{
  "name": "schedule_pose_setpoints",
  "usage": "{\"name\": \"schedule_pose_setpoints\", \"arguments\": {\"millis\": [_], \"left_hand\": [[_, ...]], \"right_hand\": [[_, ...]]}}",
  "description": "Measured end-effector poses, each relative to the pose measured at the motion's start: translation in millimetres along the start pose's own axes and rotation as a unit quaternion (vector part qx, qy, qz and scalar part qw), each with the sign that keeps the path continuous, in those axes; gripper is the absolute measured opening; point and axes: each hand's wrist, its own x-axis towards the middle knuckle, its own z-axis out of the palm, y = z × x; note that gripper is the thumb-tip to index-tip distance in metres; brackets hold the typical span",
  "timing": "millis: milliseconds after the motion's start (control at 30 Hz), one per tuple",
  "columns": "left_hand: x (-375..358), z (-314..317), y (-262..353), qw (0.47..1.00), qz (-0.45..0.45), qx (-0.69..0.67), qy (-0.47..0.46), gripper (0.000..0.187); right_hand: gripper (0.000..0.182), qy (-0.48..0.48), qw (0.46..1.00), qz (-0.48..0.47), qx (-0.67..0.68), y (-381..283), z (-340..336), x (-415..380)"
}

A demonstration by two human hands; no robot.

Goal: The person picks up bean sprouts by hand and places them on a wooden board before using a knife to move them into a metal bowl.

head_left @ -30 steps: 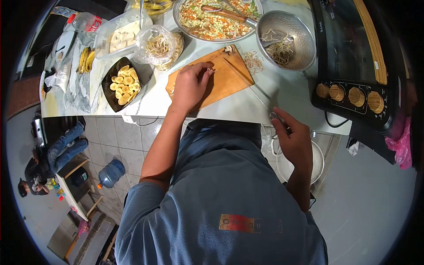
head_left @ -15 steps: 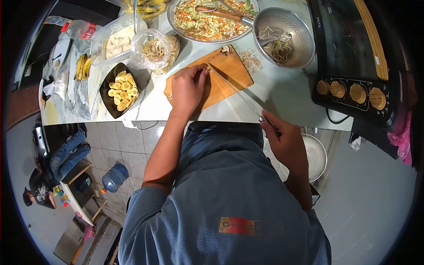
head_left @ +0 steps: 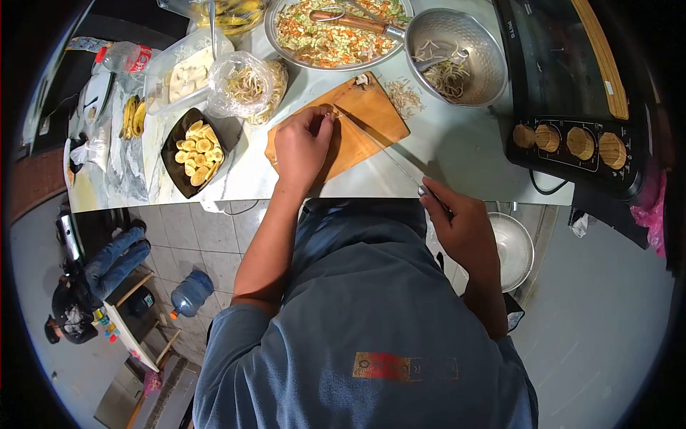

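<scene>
My right hand (head_left: 461, 225) is closed around the handle of a long, thin knife (head_left: 386, 151). Its blade slants up and left over a wooden cutting board (head_left: 375, 114), the tip close to my left fingers. Low on the board's left side, my left hand (head_left: 304, 146) has thumb and fingers pinched together. A small pale bit shows at the fingertips, too small to name. At the board's far corner lies a small dark and white scrap (head_left: 363, 80). Thin stringy trimmings (head_left: 404, 99) are scattered beside the board on the counter.
Behind the board stand a tray of chopped vegetables (head_left: 286, 53), a metal pot with bean sprouts (head_left: 496, 75) and a plastic bag of sprouts (head_left: 275, 82). A dark bowl of banana slices (head_left: 171, 154) is left; an oven (head_left: 568, 143) stands right. Another person (head_left: 75, 307) is far left.
The view has shifted slightly. My hands, the knife and the board keep nearly the same places; the knife tip stays beside my left fingers.
</scene>
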Motion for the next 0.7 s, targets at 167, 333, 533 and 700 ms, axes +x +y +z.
{"name": "schedule_pose_setpoints", "arguments": {"millis": [167,333,533,700], "left_hand": [[1,0,-1,1.000,0.006,0.014,-0.001,0.021],[0,0,0,1.000,-0.001,-0.018,-0.001,0.019],[3,-5,3,0.999,0.008,-0.046,0.002,0.015],[22,0,11,0.997,0.023,-0.071,-0.020,0.015]], "right_hand": [[0.033,0.003,1.000,0.000,-0.022,-1,1,1],[0.032,0.006,0.999,0.007,-0.049,-3,0,2],[0.032,0.050,0.996,0.017,-0.077,4,-13,-3],[0.031,0.110,0.993,0.050,-0.006,19,-26,-12]]}}
